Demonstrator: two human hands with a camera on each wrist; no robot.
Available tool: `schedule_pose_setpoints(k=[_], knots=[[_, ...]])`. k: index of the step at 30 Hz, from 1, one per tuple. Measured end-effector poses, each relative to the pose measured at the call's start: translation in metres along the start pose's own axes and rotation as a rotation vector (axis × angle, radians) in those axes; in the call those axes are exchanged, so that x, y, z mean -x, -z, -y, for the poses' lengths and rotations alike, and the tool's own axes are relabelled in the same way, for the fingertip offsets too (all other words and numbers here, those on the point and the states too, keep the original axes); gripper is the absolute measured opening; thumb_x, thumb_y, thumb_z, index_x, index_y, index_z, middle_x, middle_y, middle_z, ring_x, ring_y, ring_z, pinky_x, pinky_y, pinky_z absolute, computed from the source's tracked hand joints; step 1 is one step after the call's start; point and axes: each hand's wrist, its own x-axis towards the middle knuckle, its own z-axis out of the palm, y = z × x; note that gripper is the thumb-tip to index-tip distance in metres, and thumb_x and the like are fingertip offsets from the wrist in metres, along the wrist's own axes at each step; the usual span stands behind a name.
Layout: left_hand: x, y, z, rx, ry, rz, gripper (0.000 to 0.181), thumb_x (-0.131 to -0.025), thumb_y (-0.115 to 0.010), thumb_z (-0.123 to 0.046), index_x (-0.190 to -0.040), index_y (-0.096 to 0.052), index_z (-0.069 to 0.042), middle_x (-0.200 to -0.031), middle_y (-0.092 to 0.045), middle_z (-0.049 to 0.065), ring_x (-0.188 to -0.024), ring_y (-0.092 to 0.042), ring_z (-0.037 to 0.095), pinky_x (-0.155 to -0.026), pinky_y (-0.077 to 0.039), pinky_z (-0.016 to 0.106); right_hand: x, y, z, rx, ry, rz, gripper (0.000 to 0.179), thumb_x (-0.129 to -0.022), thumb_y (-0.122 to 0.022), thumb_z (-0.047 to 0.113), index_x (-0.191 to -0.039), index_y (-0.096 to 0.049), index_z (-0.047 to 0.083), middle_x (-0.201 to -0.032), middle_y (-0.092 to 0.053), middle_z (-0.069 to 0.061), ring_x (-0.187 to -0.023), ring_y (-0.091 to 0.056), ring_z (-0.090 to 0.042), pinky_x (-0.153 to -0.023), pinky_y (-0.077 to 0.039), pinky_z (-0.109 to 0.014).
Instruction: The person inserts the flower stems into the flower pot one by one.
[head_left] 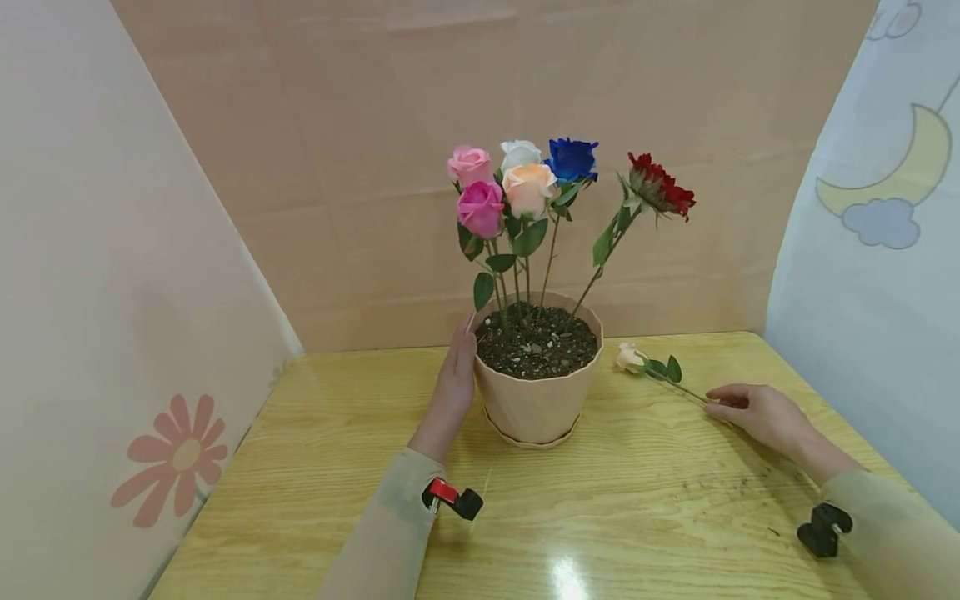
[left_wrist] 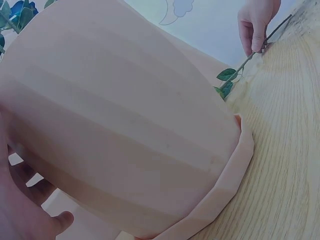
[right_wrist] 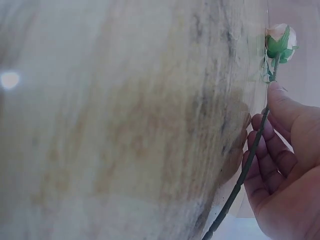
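A beige flower pot full of dark soil stands on a matching saucer. My left hand grips the pot's left side near the rim; in the left wrist view its fingers are partly hidden by the pot. To the right of the pot, a pale cream rose with green leaves lies low over the table, its bloom towards the pot. My right hand pinches this rose's stem between thumb and fingers.
Upright in the soil are two pink roses, a white rose, a peach rose and a blue rose. A dark red flower leans right. Dirt specks mark the wooden table.
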Motion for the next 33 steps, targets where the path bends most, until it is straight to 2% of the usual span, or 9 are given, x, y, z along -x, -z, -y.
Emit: schedule_pose_setpoints(k=[5, 10, 17, 21, 26, 33], knots=[[0.001, 0.0, 0.001, -0.003, 0.0, -0.001, 0.053, -0.113, -0.023, -0.037, -0.163, -0.015, -0.023, -0.168, -0.015, 0.006, -0.152, -0.014, 0.025, -0.121, -0.016, 0.05, 0.002, 0.0, 0.002, 0.005, 0.0, 0.009, 0.049, -0.098, -0.067, 0.041, -0.125, -0.07, 0.001, -0.112, -0.071, -0.017, -0.099, -0.066, -0.037, -0.079, -0.052, -0.055], [0.001, 0.0, 0.002, -0.004, 0.007, -0.009, 0.053, -0.113, -0.023, -0.037, -0.163, -0.016, -0.024, -0.167, -0.016, 0.001, -0.152, -0.015, 0.024, -0.121, -0.016, 0.05, 0.001, -0.002, 0.002, 0.018, 0.005, 0.012, 0.048, -0.097, -0.067, 0.043, -0.122, -0.072, 0.002, -0.111, -0.071, -0.016, -0.098, -0.066, -0.037, -0.079, -0.052, -0.055], [-0.016, -0.007, 0.045, 0.001, -0.035, -0.058, 0.049, -0.11, -0.023, -0.052, -0.158, -0.018, -0.047, -0.165, -0.019, -0.01, -0.151, -0.019, 0.02, -0.12, -0.018, 0.053, 0.001, -0.004, 0.0, 0.024, 0.013, 0.008, 0.047, -0.096, -0.068, 0.044, -0.12, -0.073, 0.004, -0.111, -0.072, -0.015, -0.101, -0.066, -0.038, -0.08, -0.052, -0.056], [-0.016, -0.007, 0.044, 0.004, -0.035, -0.06, 0.05, -0.109, -0.023, -0.053, -0.158, -0.018, -0.047, -0.167, -0.019, -0.004, -0.151, -0.019, 0.021, -0.119, -0.018, 0.054, 0.001, -0.003, 0.001, 0.023, 0.008, 0.011, 0.046, -0.096, -0.068, 0.044, -0.12, -0.074, 0.005, -0.114, -0.071, -0.017, -0.103, -0.065, -0.04, -0.081, -0.051, -0.057], [-0.016, -0.007, 0.041, -0.002, -0.018, -0.058, 0.053, -0.107, -0.023, -0.058, -0.159, -0.017, -0.047, -0.167, -0.018, -0.006, -0.151, -0.018, 0.019, -0.12, -0.018, 0.052, 0.001, -0.003, 0.0, 0.021, 0.003, 0.014, 0.047, -0.097, -0.067, 0.045, -0.121, -0.073, 0.005, -0.116, -0.07, -0.019, -0.104, -0.064, -0.041, -0.08, -0.051, -0.057], [-0.015, -0.004, 0.033, 0.012, 0.007, -0.022, 0.053, -0.112, -0.021, -0.044, -0.163, -0.013, -0.032, -0.168, -0.014, -0.001, -0.152, -0.015, 0.024, -0.121, -0.016, 0.051, 0.0, -0.002, 0.0, 0.013, -0.005, 0.013, 0.047, -0.097, -0.066, 0.045, -0.121, -0.073, 0.005, -0.117, -0.07, -0.02, -0.104, -0.064, -0.041, -0.08, -0.051, -0.057]])
